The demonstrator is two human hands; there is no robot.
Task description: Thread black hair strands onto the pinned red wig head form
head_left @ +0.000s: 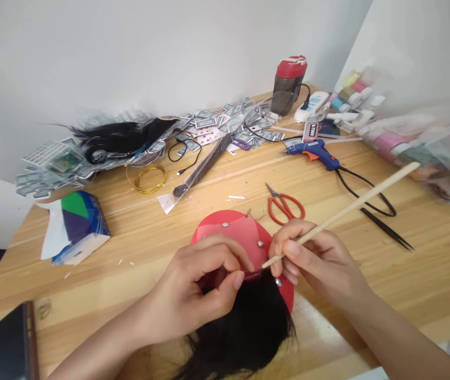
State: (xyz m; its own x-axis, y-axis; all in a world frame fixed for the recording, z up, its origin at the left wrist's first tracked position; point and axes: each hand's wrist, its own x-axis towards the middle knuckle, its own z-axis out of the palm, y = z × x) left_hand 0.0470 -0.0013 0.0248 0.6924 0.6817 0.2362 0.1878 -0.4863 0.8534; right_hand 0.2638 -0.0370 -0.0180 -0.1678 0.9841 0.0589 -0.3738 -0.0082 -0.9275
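A red paper disc (232, 228) with small metal studs lies on the wooden table (217, 184) in front of me. A bunch of black hair (244, 330) lies over its near edge. My left hand (197, 287) pinches the top edge of the hair against the disc. My right hand (315, 261) holds a long thin wooden stick (351, 207) like a pen, its tip touching the hair's edge beside my left fingertips.
Red scissors (286, 206), a blue glue gun (315, 151) with black cord and black tweezers (386, 228) lie to the right. Gold wire (150, 177), more black hair (122, 136), scattered cards, a tissue pack (76, 224) and a phone (9, 345) sit to the left. Tape rolls line the right edge.
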